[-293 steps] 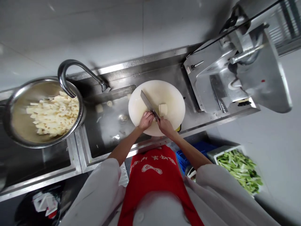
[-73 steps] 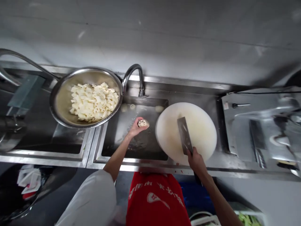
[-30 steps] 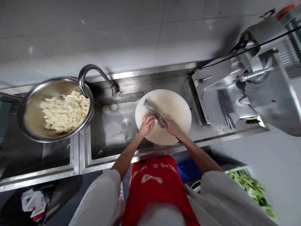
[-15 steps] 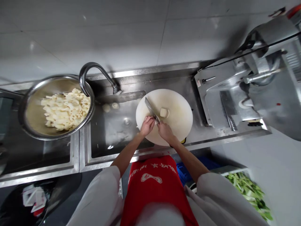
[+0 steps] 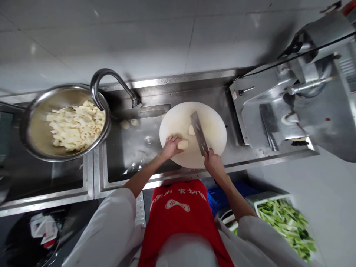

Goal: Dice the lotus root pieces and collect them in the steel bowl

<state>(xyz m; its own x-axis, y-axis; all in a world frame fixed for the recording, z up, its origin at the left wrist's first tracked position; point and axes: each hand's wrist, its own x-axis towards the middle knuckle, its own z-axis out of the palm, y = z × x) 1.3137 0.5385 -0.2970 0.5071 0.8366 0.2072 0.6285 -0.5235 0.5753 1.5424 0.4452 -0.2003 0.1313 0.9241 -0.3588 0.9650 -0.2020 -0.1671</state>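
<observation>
My right hand [image 5: 214,162] grips the handle of a cleaver [image 5: 199,133], its blade slanting up and left over the round white cutting board [image 5: 178,116]. On the left part of the board, my left hand [image 5: 170,147] has its fingers around a pale peeled piece of lotus root [image 5: 183,144]. Another pale piece [image 5: 191,130] lies on the board beside the blade, partly covered by it. A gap separates the blade from the piece in my left hand.
To the left stands a large metal bowl [image 5: 27,139] of cut lotus root [image 5: 78,126]. A curved faucet [image 5: 111,74] reaches over its rim. Two pale pieces sit in the sink [image 5: 122,148]. A slicing machine [image 5: 283,92] with a second cleaver [image 5: 268,120] stands right; below is a crate of cut greens [image 5: 286,222].
My hands have moved apart. The cleaver has swung right, away from my left hand, and its broad side now shows. The piece of lotus root in my left hand has come into view.
</observation>
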